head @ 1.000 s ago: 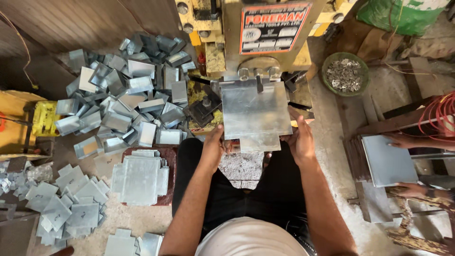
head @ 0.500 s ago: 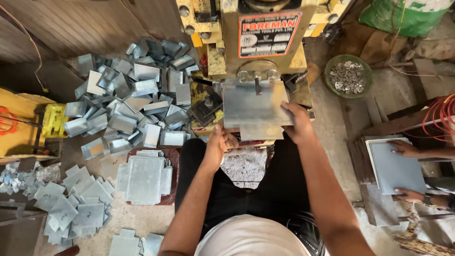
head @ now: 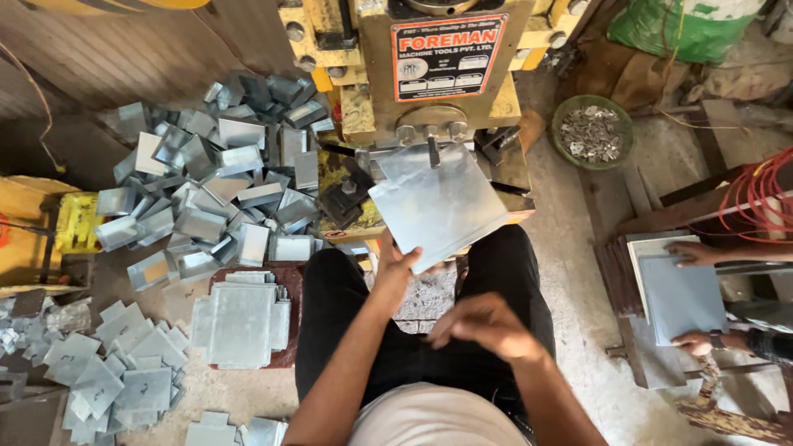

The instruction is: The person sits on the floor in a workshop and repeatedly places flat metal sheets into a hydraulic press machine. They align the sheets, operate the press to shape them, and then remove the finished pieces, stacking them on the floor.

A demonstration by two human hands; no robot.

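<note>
Left hand [head: 395, 263] grips a flat grey metal sheet [head: 436, 201] by its near-left corner, thumb over the top face, fingers hidden beneath; the sheet is tilted, with its far edge at the front of the yellow press machine [head: 438, 74] and its near edge above the person's lap. Right hand [head: 483, 326] hangs over the right thigh, clear of the sheet, fingers loosely curled and slightly blurred — it appears to hold nothing, though the blur makes that uncertain. Left of the machine, on the floor: a large heap of bent metal pieces [head: 219, 177]. Nearer, beside the left knee, a neat stack of flat sheets [head: 241, 322] on a dark red board; further near-left, a loose scatter of flat blanks [head: 116, 376]. Far right, a round bowl of small scrap bits [head: 593, 132]. At the right edge, another person's two hands [head: 692, 297] rest on a separate stack of grey sheets [head: 681, 296] — well apart from the seated person.
</note>
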